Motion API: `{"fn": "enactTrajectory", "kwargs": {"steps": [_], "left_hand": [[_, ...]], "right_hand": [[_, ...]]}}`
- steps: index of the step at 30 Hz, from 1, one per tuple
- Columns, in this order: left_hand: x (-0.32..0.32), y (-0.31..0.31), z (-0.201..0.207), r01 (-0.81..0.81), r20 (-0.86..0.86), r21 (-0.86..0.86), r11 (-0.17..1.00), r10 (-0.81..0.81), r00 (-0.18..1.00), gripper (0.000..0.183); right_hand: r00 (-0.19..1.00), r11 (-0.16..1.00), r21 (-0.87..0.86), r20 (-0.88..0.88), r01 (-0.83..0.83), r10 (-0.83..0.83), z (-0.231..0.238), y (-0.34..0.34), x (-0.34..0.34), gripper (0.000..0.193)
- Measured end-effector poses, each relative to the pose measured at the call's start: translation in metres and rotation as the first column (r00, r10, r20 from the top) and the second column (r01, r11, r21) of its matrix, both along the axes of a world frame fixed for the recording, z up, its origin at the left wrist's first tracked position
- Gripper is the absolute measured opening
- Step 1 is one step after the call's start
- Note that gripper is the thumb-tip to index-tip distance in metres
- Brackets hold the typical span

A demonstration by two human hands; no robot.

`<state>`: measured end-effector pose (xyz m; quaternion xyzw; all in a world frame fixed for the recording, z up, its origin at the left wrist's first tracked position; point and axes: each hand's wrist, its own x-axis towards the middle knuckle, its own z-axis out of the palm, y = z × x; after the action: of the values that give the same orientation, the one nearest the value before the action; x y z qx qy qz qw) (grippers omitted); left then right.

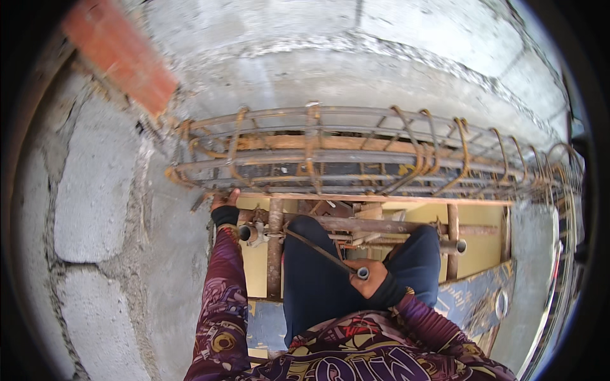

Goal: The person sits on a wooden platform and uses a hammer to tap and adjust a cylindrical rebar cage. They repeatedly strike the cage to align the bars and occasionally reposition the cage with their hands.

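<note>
My left hand (225, 202) rests at the left end of the formwork board's edge (381, 198), just below a rusty rebar cage (311, 155). Its visible fingers are apart, and part of the hand is hidden from above. Between my knees, my right hand (370, 279) is closed around a metal tool with a round, hollow grey end (363, 273). A thin rusty rod (318, 249) slants from this hand up to the left, across my left thigh. The cage has long bars and several bent stirrups, and lies along the wall in front of me.
Grey block walls (92, 203) rise at the left and in front. Rusty scaffold pipes (275, 247) with open ends run around my legs. A dark plywood plank (480, 295) lies at the right. An orange-red board (124, 54) leans at the upper left. Upright bars crowd the right.
</note>
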<state>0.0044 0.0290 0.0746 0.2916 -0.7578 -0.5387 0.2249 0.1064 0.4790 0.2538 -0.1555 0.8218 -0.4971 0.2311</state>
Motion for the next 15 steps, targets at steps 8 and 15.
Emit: {"fn": "enactTrajectory", "kwargs": {"steps": [8, 15], "left_hand": [[0.037, 0.098, 0.038, -0.200, 0.043, 0.307, 0.930, 0.197, 0.980, 0.042], [0.048, 0.238, 0.055, 0.271, 0.034, 0.207, 0.940, -0.284, 0.958, 0.017]], "right_hand": [[0.874, 0.873, -0.221, 0.340, 0.434, -0.348, 0.035, 0.119, 0.030, 0.038], [0.551, 0.438, -0.335, 0.539, 0.834, -0.637, 0.015, 0.232, 0.102, 0.041]]}}
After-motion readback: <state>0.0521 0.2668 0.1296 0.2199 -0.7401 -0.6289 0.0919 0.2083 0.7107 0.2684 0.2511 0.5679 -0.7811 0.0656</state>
